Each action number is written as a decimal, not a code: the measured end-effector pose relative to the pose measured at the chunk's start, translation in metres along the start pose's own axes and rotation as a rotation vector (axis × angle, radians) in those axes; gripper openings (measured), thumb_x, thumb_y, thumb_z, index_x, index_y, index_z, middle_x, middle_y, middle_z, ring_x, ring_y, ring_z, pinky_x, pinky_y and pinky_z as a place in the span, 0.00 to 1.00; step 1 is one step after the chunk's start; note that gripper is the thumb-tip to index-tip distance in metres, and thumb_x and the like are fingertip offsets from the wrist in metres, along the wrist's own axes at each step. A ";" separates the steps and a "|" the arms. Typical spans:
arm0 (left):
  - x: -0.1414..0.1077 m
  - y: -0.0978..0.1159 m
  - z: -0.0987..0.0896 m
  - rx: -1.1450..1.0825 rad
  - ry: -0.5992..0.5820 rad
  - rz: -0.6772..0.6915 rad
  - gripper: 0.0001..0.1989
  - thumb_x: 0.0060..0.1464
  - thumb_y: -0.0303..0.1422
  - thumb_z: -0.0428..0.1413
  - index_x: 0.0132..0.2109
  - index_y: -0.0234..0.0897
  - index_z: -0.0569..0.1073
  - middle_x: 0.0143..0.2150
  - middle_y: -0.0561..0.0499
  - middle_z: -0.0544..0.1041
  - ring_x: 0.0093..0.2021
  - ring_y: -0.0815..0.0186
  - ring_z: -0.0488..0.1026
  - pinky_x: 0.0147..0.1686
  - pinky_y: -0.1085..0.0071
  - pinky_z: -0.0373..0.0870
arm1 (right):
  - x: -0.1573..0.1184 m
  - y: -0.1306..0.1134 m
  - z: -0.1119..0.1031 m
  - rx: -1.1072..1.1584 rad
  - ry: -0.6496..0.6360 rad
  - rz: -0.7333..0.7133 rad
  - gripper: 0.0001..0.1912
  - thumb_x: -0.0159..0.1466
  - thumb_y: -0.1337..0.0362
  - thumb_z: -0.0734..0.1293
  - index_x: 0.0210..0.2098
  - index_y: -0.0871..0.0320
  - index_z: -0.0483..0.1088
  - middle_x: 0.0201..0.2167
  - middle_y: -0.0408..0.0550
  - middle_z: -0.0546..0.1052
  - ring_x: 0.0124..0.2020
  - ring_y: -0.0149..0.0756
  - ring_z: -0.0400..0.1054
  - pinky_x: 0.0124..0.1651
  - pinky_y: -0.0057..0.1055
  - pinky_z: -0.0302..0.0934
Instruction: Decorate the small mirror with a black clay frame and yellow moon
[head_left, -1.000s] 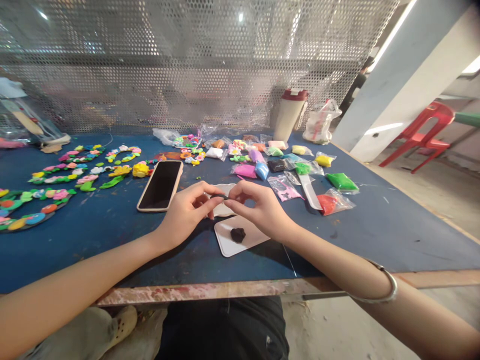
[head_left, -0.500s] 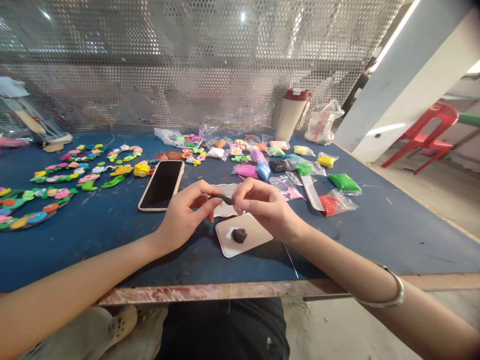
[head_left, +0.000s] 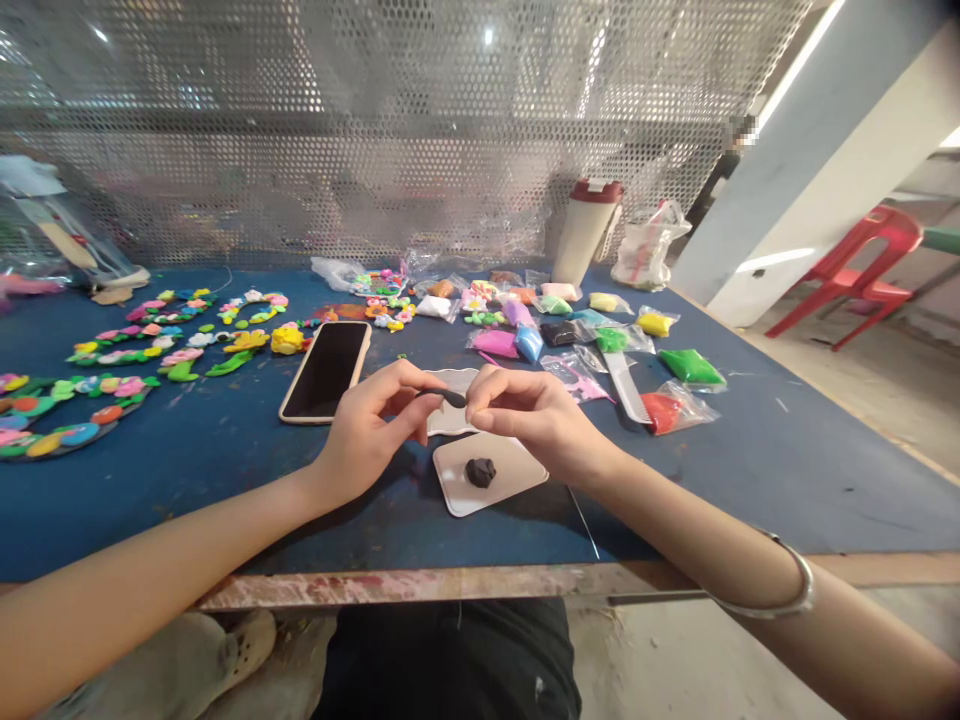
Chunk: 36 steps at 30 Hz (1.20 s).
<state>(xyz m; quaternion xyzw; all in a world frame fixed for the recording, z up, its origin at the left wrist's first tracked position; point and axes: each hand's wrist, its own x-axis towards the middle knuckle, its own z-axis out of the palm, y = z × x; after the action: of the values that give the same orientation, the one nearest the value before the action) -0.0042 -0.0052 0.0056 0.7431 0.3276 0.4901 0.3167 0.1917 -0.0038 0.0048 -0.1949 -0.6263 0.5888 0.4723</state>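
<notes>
Since the blue table (head_left: 750, 480) fills most of the view, I'll start there: cream tumbler (head_left: 581, 235) with a dark red lid toward the back, phone (head_left: 327, 372) lying screen up. Closer in, a black lump (head_left: 481, 472) sits on a white card (head_left: 454, 492). Left hand (head_left: 371, 425) is pinching a thin black strip (head_left: 451, 398), right hand (head_left: 544, 420) has fingertips pinched together at its other end.

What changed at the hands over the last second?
The right hand has moved slightly right, away from the left hand, so more of the black strip shows between their fingertips. Nothing was visibly picked up or let go. The black lump, white board and phone stayed put.
</notes>
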 end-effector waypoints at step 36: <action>0.001 -0.002 -0.001 0.019 -0.002 0.013 0.03 0.57 0.31 0.56 0.37 0.37 0.72 0.27 0.58 0.70 0.21 0.75 0.70 0.22 0.78 0.68 | 0.001 -0.002 0.002 0.065 -0.013 0.002 0.05 0.56 0.72 0.72 0.27 0.56 0.77 0.28 0.40 0.74 0.32 0.26 0.68 0.40 0.26 0.64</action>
<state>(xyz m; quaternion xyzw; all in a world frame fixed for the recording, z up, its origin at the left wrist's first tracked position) -0.0051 -0.0034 0.0045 0.7487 0.3272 0.4880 0.3069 0.1900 -0.0042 0.0073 -0.1762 -0.6096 0.6107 0.4737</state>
